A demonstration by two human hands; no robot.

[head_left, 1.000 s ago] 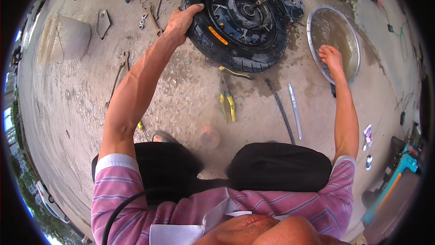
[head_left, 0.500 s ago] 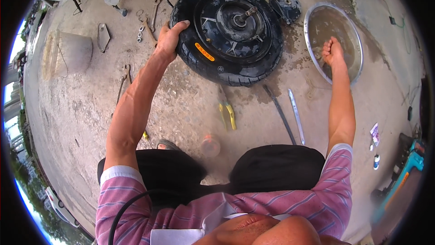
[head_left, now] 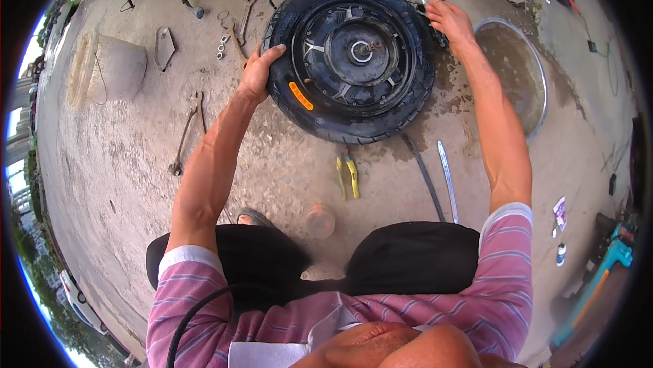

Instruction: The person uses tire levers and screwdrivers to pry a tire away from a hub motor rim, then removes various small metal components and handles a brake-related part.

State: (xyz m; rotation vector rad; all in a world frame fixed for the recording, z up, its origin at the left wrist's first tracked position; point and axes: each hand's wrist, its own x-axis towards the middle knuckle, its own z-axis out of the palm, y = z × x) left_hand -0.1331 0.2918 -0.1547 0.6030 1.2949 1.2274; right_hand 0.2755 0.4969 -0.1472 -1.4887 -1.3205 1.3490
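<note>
A black wheel [head_left: 340, 113] with a hub motor and wet tyre lies before me, its axle pointing up. My left hand [head_left: 257, 74] grips the tyre's left edge, thumb on the sidewall and fingers hidden behind it. At the wheel's upper right, my right hand [head_left: 449, 20] has its fingers slightly bent and parted. It reaches over a dark round cover [head_left: 441, 39] with a short lever, largely hidden by the hand. No held object shows in it. A metal-rimmed basin [head_left: 541, 72] of murky water stands to the right, partly behind my right forearm.
Yellow-handled pliers [head_left: 352, 177], a dark bar [head_left: 425, 177] and a shiny tyre lever [head_left: 447, 181] lie on the concrete below the wheel. Wrenches [head_left: 246, 18] and a whitish bucket [head_left: 112, 69] are to the left. A teal power tool [head_left: 615, 256] is at the right.
My right hand has left the basin and moved up and left to the wheel's upper right. The wheel lies flatter in view, with my left hand still gripping it.
</note>
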